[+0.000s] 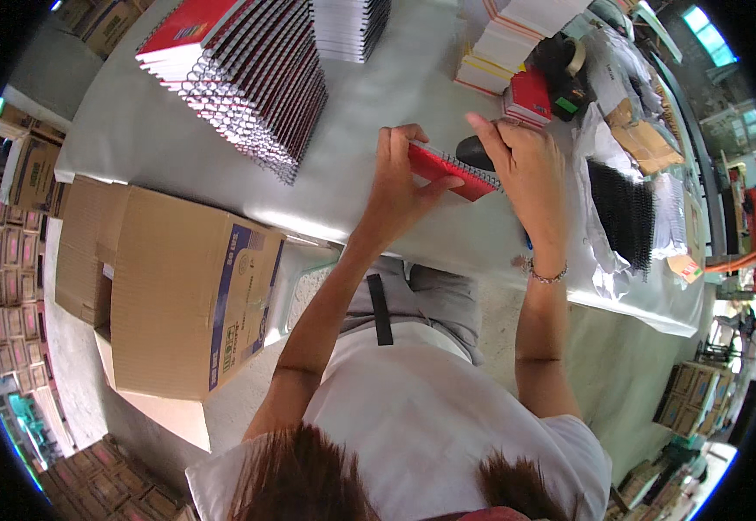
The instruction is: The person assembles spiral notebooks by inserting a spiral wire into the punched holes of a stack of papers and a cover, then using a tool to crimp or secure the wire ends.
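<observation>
My left hand (395,187) grips a small red notebook (472,188) with a dark wire spiral along its upper edge, the thumb lying across the cover. At the notebook's right end my right hand (530,178) is curled, its thumb pointing up; what its fingers hold, if anything, is hidden. A dark rounded object (475,154) shows between the spiral and my right hand; its kind I cannot make out. A small red pad or book (528,95) lies just beyond my right fingers. A tall stack of red spiral notebooks (252,82) stands at the far left.
An open cardboard box (174,286) stands left of me against the table (343,148). At the far edge are another spiral-bound stack (350,30) and piled paper blocks (499,48). Black wire spirals (621,208) and plastic wrapping (599,148) lie to the right.
</observation>
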Demonstrator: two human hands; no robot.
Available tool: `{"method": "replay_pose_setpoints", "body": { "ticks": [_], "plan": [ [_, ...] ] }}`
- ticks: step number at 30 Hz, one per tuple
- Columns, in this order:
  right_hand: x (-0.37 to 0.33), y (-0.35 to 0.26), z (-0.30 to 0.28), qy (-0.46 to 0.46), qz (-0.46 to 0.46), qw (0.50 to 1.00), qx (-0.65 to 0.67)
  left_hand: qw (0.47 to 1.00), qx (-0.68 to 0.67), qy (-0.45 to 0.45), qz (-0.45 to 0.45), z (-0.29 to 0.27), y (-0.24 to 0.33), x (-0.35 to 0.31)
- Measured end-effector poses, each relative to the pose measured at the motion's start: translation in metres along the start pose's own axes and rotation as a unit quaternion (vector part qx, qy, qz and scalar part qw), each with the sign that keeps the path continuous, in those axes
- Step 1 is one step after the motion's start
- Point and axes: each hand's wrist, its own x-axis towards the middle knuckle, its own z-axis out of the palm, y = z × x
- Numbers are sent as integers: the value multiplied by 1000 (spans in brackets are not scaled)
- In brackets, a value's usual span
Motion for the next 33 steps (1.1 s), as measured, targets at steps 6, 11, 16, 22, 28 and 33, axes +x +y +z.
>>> {"method": "replay_pose_setpoints", "body": {
  "ticks": [6,11,16,22,28,33],
  "plan": [
    [5,-15,-31,-80,68,994,37,999,-24,-16,-42,-3,5,-3],
    [6,11,19,4,18,999,38,999,-13,-18,-24,-2,1,4],
    [7,-8,1,-22,10,1000,-7,999,-25,36,12,4,-5,-2],
    [8,-18,-14,-14,20,998,53,996,-48,-21,-79,-1,3,1],
    [18,-5,16,-19,30,998,46,999,-23,-2,-49,4,-5,3],
    [16,-13,9,11,-23,1000,-4,998,-12,-5,-62,4,-1,2]
  ]
}}
